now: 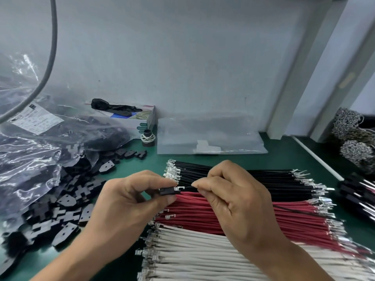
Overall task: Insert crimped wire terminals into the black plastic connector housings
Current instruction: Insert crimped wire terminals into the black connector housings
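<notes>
- Green bench mat (272,157) carries everything; landmark for all places below is the red wire bundle (253,218), lying across the mat with its long axis running left to right.
- Clear bag of housings (36,159), largest item, sits well left of the red bundle; loose black connector housings (67,211) spill from it toward the near-left.
- White wire bundle (203,258) lies just nearer the person than the red bundle, touching it; black wire bundle (263,179) lies just beyond it, parallel. Crimped ends of all three face left.
- Flat clear bag (211,136) lies beyond the black bundle, against the wall; small open box (129,116) is far-left of it.
- Right hand (233,201) hovers over the red bundle's middle, thumb and forefinger pinching one black wire (187,188) close behind its terminal; other fingers curled under.
- Left hand (129,199) is over the red bundle's left end, thumb and fingers pinching one black housing (166,192).
- Crimped terminal (180,188) sits between the two hands, above the red bundle's left end, pointing left at the housing's open side.
- Key relation: terminal and housing look roughly coaxial, same left-right axis as the bundles; the terminal's tip is at the housing mouth, and I can't tell whether it has entered.
- Judgement: insertion step in hand. The coming push should go leftward from the right hand, the left bracing the housing. Any tilt probably jams the terminal at the mouth.
</notes>
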